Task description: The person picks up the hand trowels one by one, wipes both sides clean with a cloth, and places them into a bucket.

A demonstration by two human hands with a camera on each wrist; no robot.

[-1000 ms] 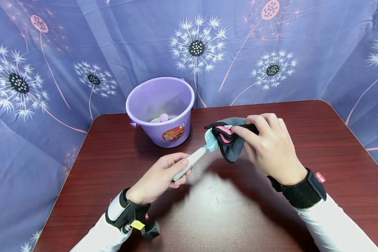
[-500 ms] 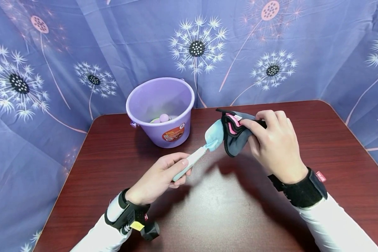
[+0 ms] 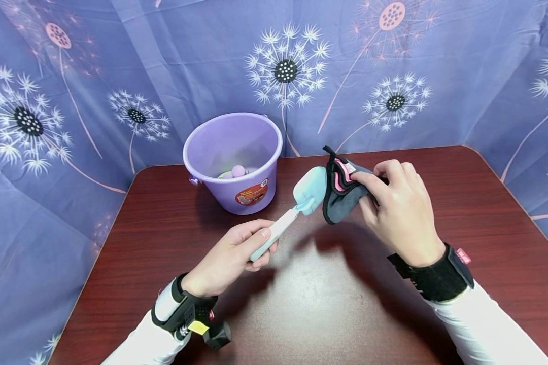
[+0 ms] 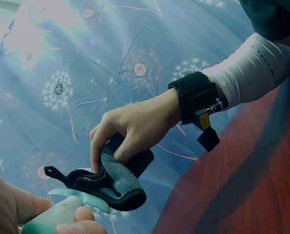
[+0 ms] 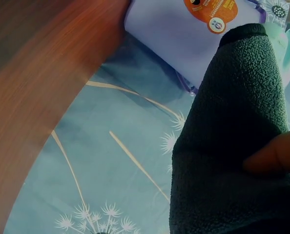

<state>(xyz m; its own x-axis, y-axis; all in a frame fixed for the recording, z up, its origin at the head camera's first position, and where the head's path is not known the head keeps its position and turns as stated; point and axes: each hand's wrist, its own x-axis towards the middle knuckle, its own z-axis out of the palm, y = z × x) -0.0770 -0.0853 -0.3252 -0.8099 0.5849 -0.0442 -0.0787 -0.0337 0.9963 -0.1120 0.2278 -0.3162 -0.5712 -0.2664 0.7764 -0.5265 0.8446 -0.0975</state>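
Observation:
My left hand (image 3: pixel 237 253) grips the pale handle of a light-blue toy shovel (image 3: pixel 310 190), its blade tilted up over the middle of the table. Opposite it, my right hand (image 3: pixel 397 213) pinches a folded grey cloth (image 3: pixel 342 205) with black edging and pink inner layers. The cloth's near edge meets or almost meets the shovel blade. In the left wrist view the cloth (image 4: pixel 118 178) hangs just behind the blade (image 4: pixel 93 201). The right wrist view shows the fuzzy grey side of the cloth (image 5: pixel 233 107), with a finger (image 5: pixel 274 156) pressed on it.
A purple bucket (image 3: pixel 230 152) with an orange label stands at the back left of the dark red table (image 3: pixel 475 203). Inside it lie a pinkish ball (image 3: pixel 238 171) and something yellow-green. A blue dandelion-print curtain (image 3: pixel 201 56) hangs behind the table.
My right hand has drawn the cloth rightward and up off the shovel blade, which now shows nearly whole. The shovel has tipped slightly upward; my left hand has hardly moved.

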